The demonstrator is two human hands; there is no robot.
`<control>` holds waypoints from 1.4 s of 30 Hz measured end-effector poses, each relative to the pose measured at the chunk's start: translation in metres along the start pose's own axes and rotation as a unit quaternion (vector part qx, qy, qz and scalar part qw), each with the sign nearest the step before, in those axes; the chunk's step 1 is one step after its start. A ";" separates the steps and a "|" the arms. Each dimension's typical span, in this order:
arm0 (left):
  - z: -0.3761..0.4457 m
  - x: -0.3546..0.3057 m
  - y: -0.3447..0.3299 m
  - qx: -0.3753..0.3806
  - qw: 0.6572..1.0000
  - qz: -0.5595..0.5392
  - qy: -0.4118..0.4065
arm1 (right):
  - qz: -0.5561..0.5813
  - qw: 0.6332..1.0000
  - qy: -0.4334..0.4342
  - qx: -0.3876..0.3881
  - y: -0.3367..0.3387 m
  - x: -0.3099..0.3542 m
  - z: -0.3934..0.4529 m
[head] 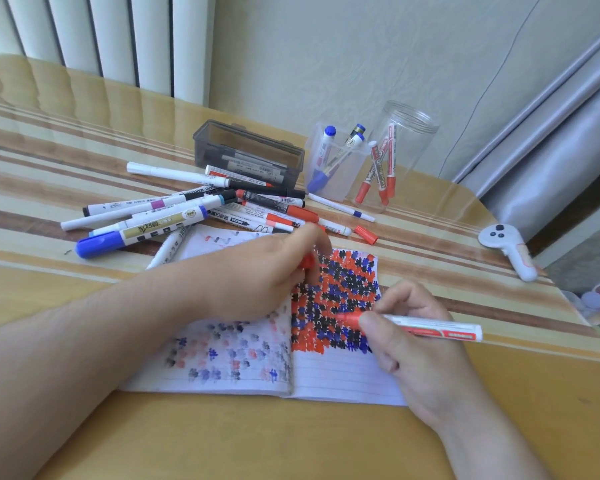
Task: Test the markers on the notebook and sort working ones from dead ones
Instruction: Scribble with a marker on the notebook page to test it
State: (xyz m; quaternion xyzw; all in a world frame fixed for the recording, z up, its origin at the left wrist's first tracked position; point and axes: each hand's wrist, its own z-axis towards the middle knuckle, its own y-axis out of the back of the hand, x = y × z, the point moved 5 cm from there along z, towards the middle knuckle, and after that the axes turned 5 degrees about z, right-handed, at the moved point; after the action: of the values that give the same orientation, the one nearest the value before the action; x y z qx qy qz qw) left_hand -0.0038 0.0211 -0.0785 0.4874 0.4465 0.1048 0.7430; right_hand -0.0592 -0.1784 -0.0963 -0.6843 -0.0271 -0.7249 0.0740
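I see my right hand pinching a red marker, its tip on the open notebook at the table's near edge. My left hand presses the page, fingers curled around a red cap. Other markers lie piled just behind.

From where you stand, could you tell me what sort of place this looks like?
Probably a room at home, not a workshop: a glossy wooden table stands against a wall with a white radiator, and a grey curtain hangs to the right.
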 end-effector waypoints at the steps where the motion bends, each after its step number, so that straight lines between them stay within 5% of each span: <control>1: 0.000 0.002 0.004 -0.016 1.000 -0.016 0.005 | 0.050 0.999 0.000 0.005 0.003 0.001 0.001; 9: 0.001 0.002 0.010 -0.045 0.999 0.012 0.010 | 0.188 0.981 -0.055 -0.003 0.008 0.004 0.003; 29: 0.002 -0.002 0.005 -0.054 0.998 0.006 -0.030 | 0.111 0.993 -0.045 -0.007 0.003 0.000 0.000; 31: 0.000 -0.004 0.006 -0.047 0.997 -0.061 -0.019 | 0.054 0.998 -0.027 -0.001 0.003 0.002 -0.004; 33: -0.002 -0.005 0.004 -0.031 0.992 -0.121 -0.011 | -0.154 0.986 0.063 -0.023 0.007 0.017 -0.008; 35: -0.006 -0.012 0.002 -0.016 0.988 -0.153 -0.029 | -0.404 0.879 0.251 -0.027 -0.002 0.040 -0.014; 36: -0.008 -0.016 0.002 -0.010 0.986 -0.161 -0.039 | -0.460 0.826 0.326 -0.016 -0.011 0.046 -0.017; 38: -0.010 -0.022 0.001 -0.006 0.986 -0.157 -0.057 | -0.478 0.780 0.404 0.005 -0.026 0.050 -0.019; 40: -0.012 -0.023 0.002 -0.019 0.987 -0.145 -0.070 | -0.458 0.789 0.409 0.020 -0.031 0.051 -0.014; 42: -0.012 -0.021 0.002 -0.027 0.987 -0.141 -0.070 | -0.413 0.847 0.335 0.020 -0.025 0.049 -0.004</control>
State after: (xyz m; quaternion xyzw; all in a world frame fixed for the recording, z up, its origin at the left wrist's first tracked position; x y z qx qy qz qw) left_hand -0.0246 0.0165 -0.0667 0.4054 0.4544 -0.0232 0.7929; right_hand -0.0694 -0.1580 -0.0458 -0.3242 -0.2954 -0.8729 -0.2137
